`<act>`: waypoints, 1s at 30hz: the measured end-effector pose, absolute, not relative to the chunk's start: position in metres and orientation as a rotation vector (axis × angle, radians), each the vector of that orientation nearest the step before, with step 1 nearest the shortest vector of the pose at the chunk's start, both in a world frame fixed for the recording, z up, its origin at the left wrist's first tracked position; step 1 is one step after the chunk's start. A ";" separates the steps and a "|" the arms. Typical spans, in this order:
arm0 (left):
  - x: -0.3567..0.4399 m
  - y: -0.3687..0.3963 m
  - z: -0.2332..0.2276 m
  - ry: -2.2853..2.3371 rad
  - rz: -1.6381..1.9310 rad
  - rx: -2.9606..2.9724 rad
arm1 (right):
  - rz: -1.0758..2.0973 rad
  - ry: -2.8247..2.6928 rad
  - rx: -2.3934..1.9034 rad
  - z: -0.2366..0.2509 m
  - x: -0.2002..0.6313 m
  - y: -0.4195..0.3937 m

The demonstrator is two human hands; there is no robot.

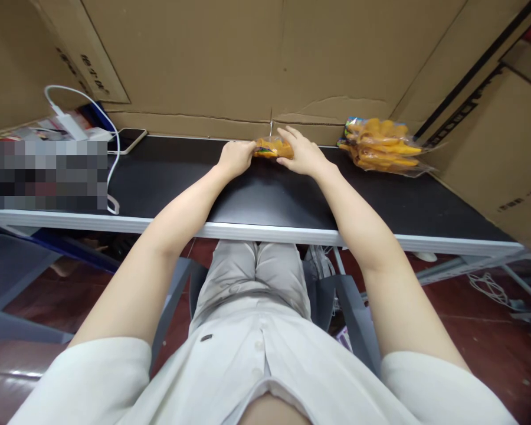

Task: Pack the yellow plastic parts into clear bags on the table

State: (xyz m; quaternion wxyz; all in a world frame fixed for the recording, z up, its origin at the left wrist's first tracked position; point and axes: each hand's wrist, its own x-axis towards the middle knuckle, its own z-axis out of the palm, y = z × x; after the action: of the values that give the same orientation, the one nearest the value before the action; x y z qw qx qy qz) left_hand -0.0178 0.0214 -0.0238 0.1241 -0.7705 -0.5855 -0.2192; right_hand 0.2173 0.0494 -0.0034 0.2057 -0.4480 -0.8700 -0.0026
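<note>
A small clear plastic packet of orange-yellow items (272, 149) lies near the back of the black tabletop, between my two hands. Its contents are too small to name. My left hand (238, 158) pinches the packet's left end, thumb and fingers closed on it. At the other end, my right hand (307, 154) has its fingers stretched and apart, with the thumb and fingertips at the packet's right side. To the right sits a pile of similar clear packets with orange-yellow, pointed contents (383, 144) and a blue-green printed edge.
The black table (269, 198) has a silver front edge. Cardboard walls (248, 59) stand behind it and at both sides. On the left lie a phone (131, 140), a white cable (113, 118) with a white plug, and a blurred-out patch. Grey chair armrests flank my legs.
</note>
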 end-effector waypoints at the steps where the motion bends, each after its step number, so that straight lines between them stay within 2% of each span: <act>1: -0.018 0.021 -0.024 -1.708 -0.644 -2.246 | -0.027 -2.452 -1.189 -0.002 0.215 0.046; 13: -0.023 0.033 -0.029 -1.471 -0.847 -2.382 | -0.087 -2.414 -0.981 -0.010 0.207 0.054; 24: -0.048 0.038 -0.035 -1.906 -0.601 -2.400 | -0.071 -2.365 -0.901 -0.019 0.219 0.075; 30: -0.045 0.041 -0.034 -1.819 -0.727 -2.290 | 0.007 -2.314 -0.917 -0.022 0.225 0.085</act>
State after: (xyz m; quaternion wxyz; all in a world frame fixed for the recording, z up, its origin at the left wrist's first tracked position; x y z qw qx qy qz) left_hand -0.0446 0.0411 -0.0336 0.0638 -0.7584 -0.6023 -0.2408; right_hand 0.2251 0.0849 -0.0223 0.3204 -0.3489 -0.8807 0.0027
